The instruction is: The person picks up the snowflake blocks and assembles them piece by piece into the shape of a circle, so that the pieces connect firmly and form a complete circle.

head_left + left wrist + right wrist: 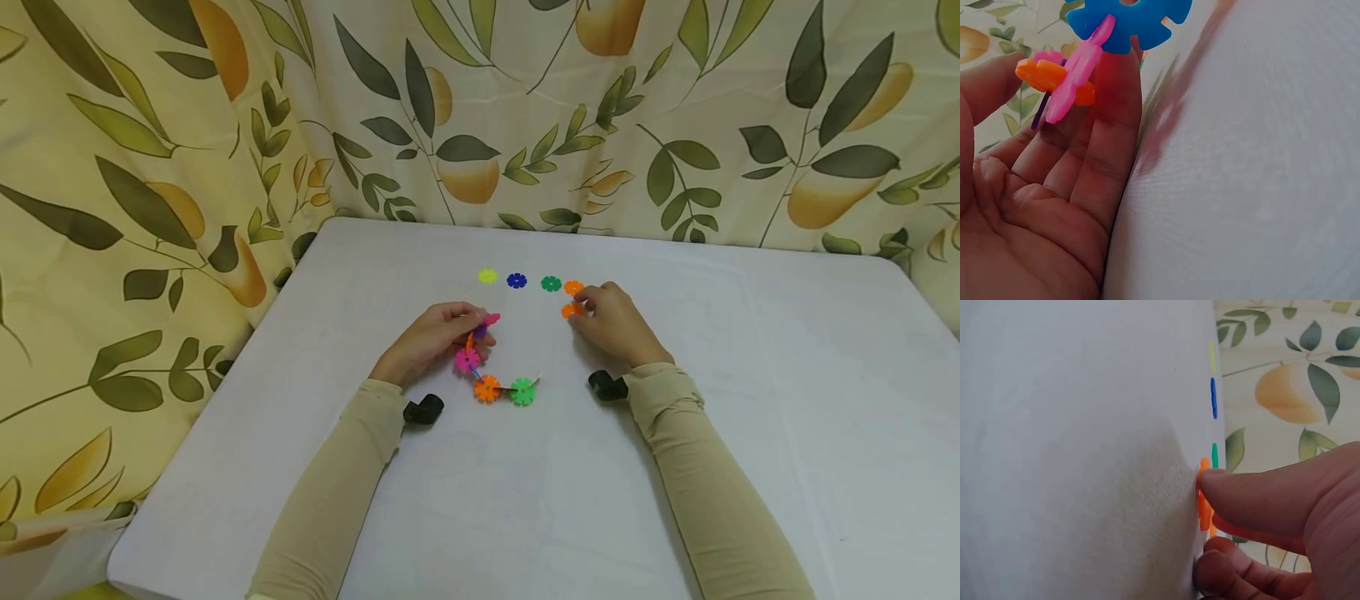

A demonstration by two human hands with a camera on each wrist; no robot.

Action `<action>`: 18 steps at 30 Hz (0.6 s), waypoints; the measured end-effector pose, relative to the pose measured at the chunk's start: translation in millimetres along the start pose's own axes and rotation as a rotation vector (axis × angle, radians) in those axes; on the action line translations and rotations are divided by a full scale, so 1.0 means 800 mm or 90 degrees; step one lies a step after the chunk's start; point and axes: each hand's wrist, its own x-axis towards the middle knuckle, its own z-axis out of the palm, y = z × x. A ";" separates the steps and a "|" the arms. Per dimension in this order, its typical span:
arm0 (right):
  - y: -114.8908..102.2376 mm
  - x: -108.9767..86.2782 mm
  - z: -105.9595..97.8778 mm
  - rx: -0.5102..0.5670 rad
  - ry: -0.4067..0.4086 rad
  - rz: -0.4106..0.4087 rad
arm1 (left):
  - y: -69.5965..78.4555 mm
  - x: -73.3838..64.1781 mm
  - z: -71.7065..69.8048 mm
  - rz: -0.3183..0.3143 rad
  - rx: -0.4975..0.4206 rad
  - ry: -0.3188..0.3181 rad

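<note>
My left hand [442, 333] pinches the upper end of a chain of interlocking flower-shaped discs [467, 360]. Pink, purple, orange, blue and green pieces are slotted edge to edge in it, and its lower part curves right toward a green disc [522, 392]. In the left wrist view a blue disc [1141, 31] and a pink disc [1075, 78] show close up before the fingers. Over on the right, my right hand [617, 323] pinches an orange disc [570, 312] between thumb and fingers, low over the table. A second orange disc [573, 287] lies just beyond its fingertips.
A yellow disc [488, 276], a dark blue disc [517, 281] and a green disc [551, 284] lie in a row toward the table's back. The white table [525, 500] meets leaf-patterned curtains [525, 117] behind and at left. Black wrist devices [424, 410] sit by both cuffs.
</note>
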 end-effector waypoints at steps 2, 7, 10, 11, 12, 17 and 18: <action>0.002 0.000 0.001 -0.004 0.003 -0.004 | -0.001 0.001 0.001 0.007 0.002 -0.002; 0.004 0.003 0.003 -0.003 0.001 -0.001 | -0.001 0.001 0.002 0.015 -0.003 -0.001; 0.005 0.005 0.004 -0.001 -0.009 0.010 | -0.001 0.001 0.002 0.011 -0.008 0.001; 0.005 0.005 0.004 0.001 -0.012 0.013 | -0.001 0.002 0.002 0.009 -0.010 0.001; 0.005 0.005 0.004 0.002 -0.015 0.017 | -0.001 0.002 0.003 0.008 -0.012 0.001; 0.003 0.006 0.003 0.018 -0.017 0.033 | -0.001 0.002 0.003 0.009 -0.036 -0.004; 0.003 0.005 0.003 0.020 -0.016 0.034 | -0.001 0.002 0.003 0.012 -0.043 -0.005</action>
